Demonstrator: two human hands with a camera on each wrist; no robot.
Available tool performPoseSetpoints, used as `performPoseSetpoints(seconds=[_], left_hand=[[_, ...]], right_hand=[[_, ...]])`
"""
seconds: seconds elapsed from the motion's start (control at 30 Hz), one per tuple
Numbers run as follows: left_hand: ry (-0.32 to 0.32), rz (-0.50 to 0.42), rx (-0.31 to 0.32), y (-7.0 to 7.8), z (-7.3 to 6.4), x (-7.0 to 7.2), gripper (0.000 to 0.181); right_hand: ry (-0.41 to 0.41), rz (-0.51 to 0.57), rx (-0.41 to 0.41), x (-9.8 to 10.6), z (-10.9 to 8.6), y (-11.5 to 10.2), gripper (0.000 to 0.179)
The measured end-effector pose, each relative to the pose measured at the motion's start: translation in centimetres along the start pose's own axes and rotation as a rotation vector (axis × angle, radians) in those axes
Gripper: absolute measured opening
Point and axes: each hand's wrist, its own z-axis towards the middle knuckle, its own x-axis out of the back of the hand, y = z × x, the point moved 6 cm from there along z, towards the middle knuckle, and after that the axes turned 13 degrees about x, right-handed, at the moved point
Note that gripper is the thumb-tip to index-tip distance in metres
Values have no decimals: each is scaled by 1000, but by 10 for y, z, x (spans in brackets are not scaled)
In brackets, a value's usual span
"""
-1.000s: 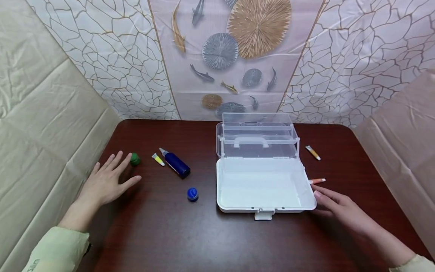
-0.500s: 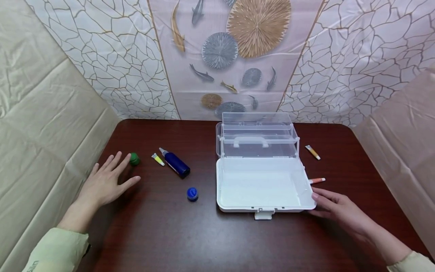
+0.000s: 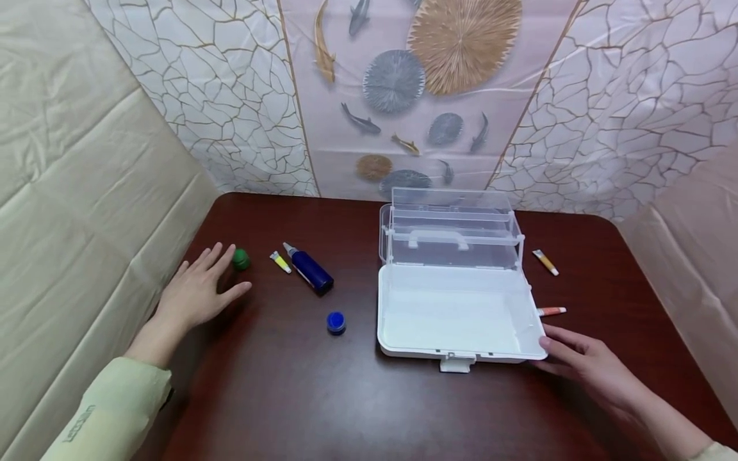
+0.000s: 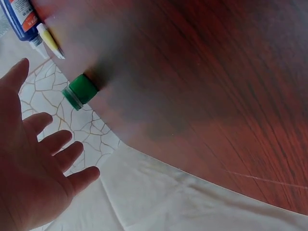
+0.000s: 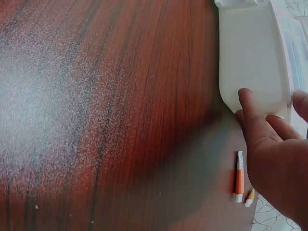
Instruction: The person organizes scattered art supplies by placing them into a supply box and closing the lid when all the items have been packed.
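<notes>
A white plastic box (image 3: 455,314) stands on the table with its clear lid (image 3: 455,253) raised behind it. At the box's front right corner my right hand (image 3: 588,362) has its thumb on the rim and its fingers against the outside wall (image 5: 250,57). My left hand (image 3: 198,294) is spread with its fingers apart at the table's left side, holding nothing. Just beyond its fingertips sits a small green jar (image 3: 241,259), on its side of a yellow paint tube (image 3: 280,262) and a dark blue bottle (image 3: 309,271) with a pointed nozzle.
A small blue jar (image 3: 336,323) stands between the bottle and the box. Right of the box lie an orange-red tube (image 3: 551,312), close to its wall, and a yellow-orange tube (image 3: 545,262) farther back. Fabric-covered walls border the dark table (image 3: 300,397).
The head view has turned slightly, so the scene sits farther right in it. My right thumb has moved slightly onto the box's corner. The left hand keeps its spread pose.
</notes>
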Motion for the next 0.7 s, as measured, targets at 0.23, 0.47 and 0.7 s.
performPoseSetpoints(seconds=[0.23, 0.47, 0.7], left_hand=[[36, -2, 12, -1, 12, -1, 93], [7, -25, 43, -8, 26, -4, 93], [15, -41, 58, -13, 32, -8, 88]], right_hand=[[12, 10, -10, 0, -1, 2, 72], [29, 59, 19, 0, -1, 4, 71], [40, 96, 32, 0, 1, 6, 72]])
